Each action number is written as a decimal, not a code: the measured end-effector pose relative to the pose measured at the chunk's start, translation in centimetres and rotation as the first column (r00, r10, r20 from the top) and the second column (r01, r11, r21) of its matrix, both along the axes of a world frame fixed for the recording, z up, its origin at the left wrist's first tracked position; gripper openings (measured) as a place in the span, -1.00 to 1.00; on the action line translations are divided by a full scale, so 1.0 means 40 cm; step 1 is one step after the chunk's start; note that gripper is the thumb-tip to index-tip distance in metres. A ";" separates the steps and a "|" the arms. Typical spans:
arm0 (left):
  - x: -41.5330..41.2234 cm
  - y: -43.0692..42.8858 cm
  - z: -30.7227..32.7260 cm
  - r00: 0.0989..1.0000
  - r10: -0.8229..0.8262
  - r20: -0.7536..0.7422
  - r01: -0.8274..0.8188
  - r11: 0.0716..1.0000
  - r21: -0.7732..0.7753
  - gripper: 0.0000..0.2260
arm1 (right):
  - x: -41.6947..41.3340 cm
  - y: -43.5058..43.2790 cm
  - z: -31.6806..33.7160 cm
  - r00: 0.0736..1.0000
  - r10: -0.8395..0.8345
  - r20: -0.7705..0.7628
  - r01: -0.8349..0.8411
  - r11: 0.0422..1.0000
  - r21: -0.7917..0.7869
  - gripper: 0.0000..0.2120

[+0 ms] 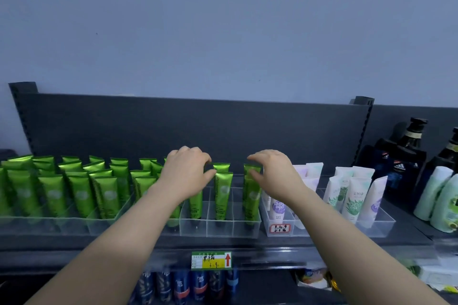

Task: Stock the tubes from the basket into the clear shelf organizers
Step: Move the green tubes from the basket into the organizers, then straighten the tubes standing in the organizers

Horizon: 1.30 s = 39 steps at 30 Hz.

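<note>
While tubes [223,193] stand upright in the organizer [220,229], the right hand [273,176] pinches one's top; the left hand [187,172] curls, grip unclear.

Green tubes [224,190]: soft plastic, smooth, with a metallic, foil-like sheen; brightest on the flat crimped tops.
Clear organizers [220,228]: hard transparent plastic, glossy, smooth walls and dividers, faint reflections.
White tubes [353,200]: smooth plastic, satin rather than shiny, printed fronts.
Handwritten tag [280,228] on an organizer front: paper, matt.
Back panel [198,126]: dark, matt, metal by the look.
Wall [223,32]: painted, matt, even.
Price label [211,260]: printed paper behind a clear glossy plastic strip.
Dark bottles [406,156]: hard, glossy.
Pale green bottles [432,190]: smooth plastic, soft sheen.
Cans [198,285] on the lower shelf: glossy printed surface, material unclear.
</note>
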<state>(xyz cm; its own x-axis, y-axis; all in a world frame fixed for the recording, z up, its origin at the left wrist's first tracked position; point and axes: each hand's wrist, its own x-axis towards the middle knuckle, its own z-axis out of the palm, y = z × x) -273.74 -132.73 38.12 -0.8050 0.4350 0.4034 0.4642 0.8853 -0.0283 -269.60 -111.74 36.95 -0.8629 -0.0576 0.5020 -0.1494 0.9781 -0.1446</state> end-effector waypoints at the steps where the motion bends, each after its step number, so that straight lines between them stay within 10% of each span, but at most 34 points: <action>1: 0.009 -0.012 0.003 1.000 0.019 -0.004 -0.019 1.000 0.005 -0.65 | -0.005 -0.011 0.004 0.999 0.034 -0.007 -0.034 0.999 -0.002 -0.71; 17: 0.169 -0.317 -0.022 0.917 0.400 0.011 -0.398 0.910 0.112 -0.66 | -0.071 -0.281 0.005 0.879 0.476 -0.035 -0.475 0.880 0.033 -0.68; 39: -0.004 -1.001 0.009 0.894 0.445 0.045 -0.447 0.891 0.075 -0.66 | -0.223 -0.905 0.020 0.922 0.387 -0.010 -0.388 0.922 -0.016 -0.67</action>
